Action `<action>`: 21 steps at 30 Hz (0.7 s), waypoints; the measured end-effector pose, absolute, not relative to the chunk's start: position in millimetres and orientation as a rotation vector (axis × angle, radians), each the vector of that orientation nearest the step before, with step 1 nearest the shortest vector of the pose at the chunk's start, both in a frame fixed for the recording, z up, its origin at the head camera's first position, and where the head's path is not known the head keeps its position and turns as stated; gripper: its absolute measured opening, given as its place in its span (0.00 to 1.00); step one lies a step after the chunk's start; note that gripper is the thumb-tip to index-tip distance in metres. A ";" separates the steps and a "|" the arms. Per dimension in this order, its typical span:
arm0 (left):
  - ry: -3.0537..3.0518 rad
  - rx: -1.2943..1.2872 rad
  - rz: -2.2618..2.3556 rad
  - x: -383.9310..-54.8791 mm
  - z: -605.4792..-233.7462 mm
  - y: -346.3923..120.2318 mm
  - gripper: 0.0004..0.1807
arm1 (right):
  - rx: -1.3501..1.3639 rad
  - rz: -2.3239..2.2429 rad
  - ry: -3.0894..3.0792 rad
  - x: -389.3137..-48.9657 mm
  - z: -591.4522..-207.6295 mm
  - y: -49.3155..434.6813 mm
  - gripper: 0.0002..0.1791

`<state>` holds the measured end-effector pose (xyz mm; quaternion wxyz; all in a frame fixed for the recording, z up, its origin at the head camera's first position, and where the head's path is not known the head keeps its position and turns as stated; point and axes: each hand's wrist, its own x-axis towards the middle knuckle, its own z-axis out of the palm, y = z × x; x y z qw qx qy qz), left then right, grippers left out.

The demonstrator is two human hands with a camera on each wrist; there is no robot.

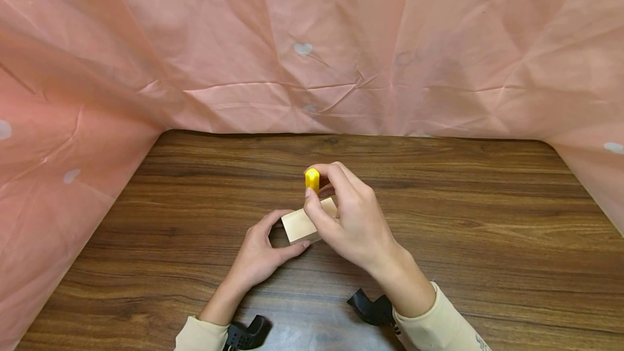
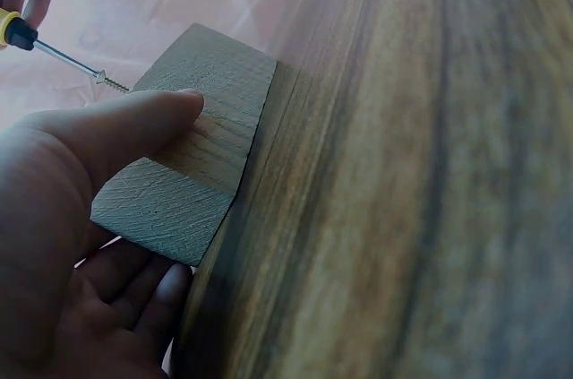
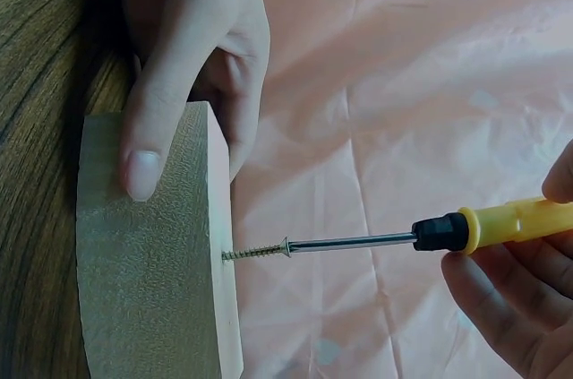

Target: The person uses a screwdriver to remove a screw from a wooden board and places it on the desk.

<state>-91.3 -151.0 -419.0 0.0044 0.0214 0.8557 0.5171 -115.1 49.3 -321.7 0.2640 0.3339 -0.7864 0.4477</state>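
A pale wooden block [image 1: 298,226] rests on the brown table. My left hand [image 1: 260,254] grips its left end, thumb on the near side and fingers on the far side. In my right hand [image 1: 355,215] is a screwdriver with a yellow handle [image 3: 515,223], pinched between thumb and fingers and held upright above the block. Its steel shaft [image 3: 354,242] meets the head of a screw [image 3: 255,253], whose tip stands in the block's top face. Most of the screw's thread shows outside the wood. From the head view, my right hand hides the shaft and the screw.
The wood-grain table [image 1: 487,221] stretches around the block on all sides. A pink curtain [image 1: 341,42] with pale hearts hangs along the back and both sides. Black wrist mounts [image 1: 372,307] sit at both cuffs.
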 end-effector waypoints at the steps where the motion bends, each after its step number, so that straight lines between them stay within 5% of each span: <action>1: 2.681 0.066 1.619 -91.2 -418.9 -151.0 0.30 | 0.901 1.211 -2.126 -115.1 -321.7 49.3 0.11; 21: 2.677 0.070 1.628 -91.6 -418.5 -150.5 0.30 | 0.870 1.237 -2.168 -114.9 -321.0 48.9 0.09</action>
